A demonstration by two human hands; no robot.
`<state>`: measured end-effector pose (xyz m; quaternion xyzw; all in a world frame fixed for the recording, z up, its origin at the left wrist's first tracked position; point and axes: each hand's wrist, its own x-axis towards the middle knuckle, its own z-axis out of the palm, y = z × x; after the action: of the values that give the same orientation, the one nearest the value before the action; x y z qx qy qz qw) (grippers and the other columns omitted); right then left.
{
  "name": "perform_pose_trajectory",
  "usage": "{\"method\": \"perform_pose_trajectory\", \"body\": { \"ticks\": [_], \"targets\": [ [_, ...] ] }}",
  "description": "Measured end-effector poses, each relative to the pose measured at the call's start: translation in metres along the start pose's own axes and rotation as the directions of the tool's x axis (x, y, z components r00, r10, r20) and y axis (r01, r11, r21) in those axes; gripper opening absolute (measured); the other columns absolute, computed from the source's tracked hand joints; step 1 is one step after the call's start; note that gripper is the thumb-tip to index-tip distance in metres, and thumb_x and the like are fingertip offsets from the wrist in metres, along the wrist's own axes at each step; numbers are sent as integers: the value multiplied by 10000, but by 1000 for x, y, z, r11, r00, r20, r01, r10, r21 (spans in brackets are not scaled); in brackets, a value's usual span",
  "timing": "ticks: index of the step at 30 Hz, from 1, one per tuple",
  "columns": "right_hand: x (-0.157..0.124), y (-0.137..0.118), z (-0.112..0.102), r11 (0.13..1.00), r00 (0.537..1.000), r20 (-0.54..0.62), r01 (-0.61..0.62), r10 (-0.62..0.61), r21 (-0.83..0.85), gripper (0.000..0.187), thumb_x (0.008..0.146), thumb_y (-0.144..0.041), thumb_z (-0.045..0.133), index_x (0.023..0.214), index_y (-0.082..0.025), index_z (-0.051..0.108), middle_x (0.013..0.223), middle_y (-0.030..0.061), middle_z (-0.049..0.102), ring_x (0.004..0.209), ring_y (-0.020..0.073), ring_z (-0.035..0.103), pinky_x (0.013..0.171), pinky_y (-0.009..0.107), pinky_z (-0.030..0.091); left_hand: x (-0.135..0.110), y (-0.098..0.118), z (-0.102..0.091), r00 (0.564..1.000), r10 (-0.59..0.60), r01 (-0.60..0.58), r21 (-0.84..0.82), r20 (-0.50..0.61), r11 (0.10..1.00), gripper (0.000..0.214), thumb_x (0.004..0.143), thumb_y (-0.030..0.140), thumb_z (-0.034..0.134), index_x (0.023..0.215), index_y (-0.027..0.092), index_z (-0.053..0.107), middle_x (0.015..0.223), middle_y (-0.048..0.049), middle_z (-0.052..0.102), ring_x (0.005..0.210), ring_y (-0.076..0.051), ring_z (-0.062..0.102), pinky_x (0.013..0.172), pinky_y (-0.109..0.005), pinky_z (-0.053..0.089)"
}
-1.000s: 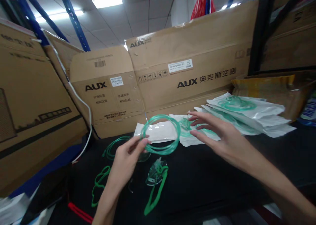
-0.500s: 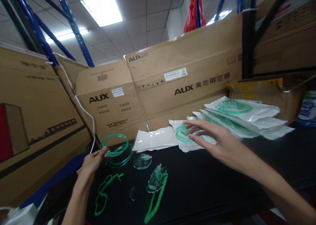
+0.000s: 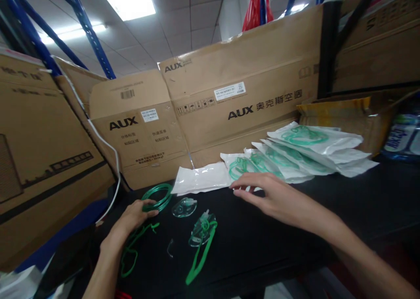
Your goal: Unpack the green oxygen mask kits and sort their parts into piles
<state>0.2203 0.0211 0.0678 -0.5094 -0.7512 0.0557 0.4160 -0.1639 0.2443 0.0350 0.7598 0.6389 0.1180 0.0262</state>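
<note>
My left hand (image 3: pixel 138 215) is closed on the near left side of a coil of green clear tubing (image 3: pixel 163 197), low over the black table. In the air before the white packets hangs my right hand (image 3: pixel 262 195), fingers apart, nothing in it. Between the hands lie a clear mask (image 3: pixel 184 207) and a second mask (image 3: pixel 201 230) with a green elastic strap (image 3: pixel 201 266) looped at it. A loose green strap (image 3: pixel 130 252) lies beside my left forearm, which partly hides it. Nearby is a small thin clear piece (image 3: pixel 169 248).
A flat white packet (image 3: pixel 201 178) leans by the cardboard. Several white packets with green tubing (image 3: pixel 315 137) are stacked to its right. AUX cardboard (image 3: pixel 210 128) walls the back. A white cable (image 3: pixel 110 146) runs down the left; a blue-labelled bottle (image 3: pixel 403 137) stands far right.
My left hand has moved right and brought the loose tubing loops together into one lower coil. My right hand has shifted left and down, still empty. The view has shifted slightly.
</note>
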Motion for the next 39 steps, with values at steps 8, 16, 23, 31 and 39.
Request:
{"method": "perform_pose_trajectory", "body": {
  "ticks": [8, 16, 23, 31, 39],
  "targets": [
    [9, -18, 53, 995, 954, 299, -54, 26, 85, 360, 1017, -419, 516, 1249, -205, 689, 1239, 88, 680, 1200, 242, 605, 1043, 359, 443, -3, 11, 3, 997, 39, -46, 111, 69, 993, 418, 926, 319, 635, 1308, 149, 613, 1340, -140, 615, 1242, -290, 581, 1057, -485, 427],
    [17, -13, 79, 989, 897, 441, -40, -27, 141, 567, 913, -481, 669, 1406, -215, 584, 1415, 109, 588, 1333, 268, 521, 1145, 386, 371, -21, 34, -8, 998, 56, -57, 50, 23, 997, 498, 811, 356, 620, 1275, 185, 676, 1355, -163, 627, 1276, -380, 570, 1054, -457, 433],
    [4, -4, 73, 993, 922, 385, -65, 22, 100, 384, 954, -323, 620, 1333, -260, 631, 1260, 70, 656, 1227, 244, 582, 1071, 364, 427, -85, 98, -30, 928, 360, -333, -221, 96, 917, 504, 912, 617, 504, 1245, 293, 700, 1293, -44, 697, 1178, -268, 640, 991, -319, 482],
    [6, 6, 70, 993, 931, 365, -65, 24, 100, 311, 941, -282, 630, 1246, -244, 679, 1169, 62, 699, 1156, 234, 608, 1011, 338, 448, -92, 127, 5, 863, 468, -398, -315, 189, 861, 213, 853, 311, 601, 967, 247, 769, 870, -42, 749, 821, -229, 686, 704, -276, 481],
    [21, -2, 63, 887, 949, 296, -229, 111, 401, 349, 966, -431, 593, 1186, -184, 704, 988, 50, 731, 847, 172, 662, 759, 272, 514, -90, 141, -11, 800, 580, -594, -343, -152, 728, 176, 925, 201, 527, 964, 227, 697, 975, -32, 726, 888, -207, 659, 810, -298, 467]
  ]
}}
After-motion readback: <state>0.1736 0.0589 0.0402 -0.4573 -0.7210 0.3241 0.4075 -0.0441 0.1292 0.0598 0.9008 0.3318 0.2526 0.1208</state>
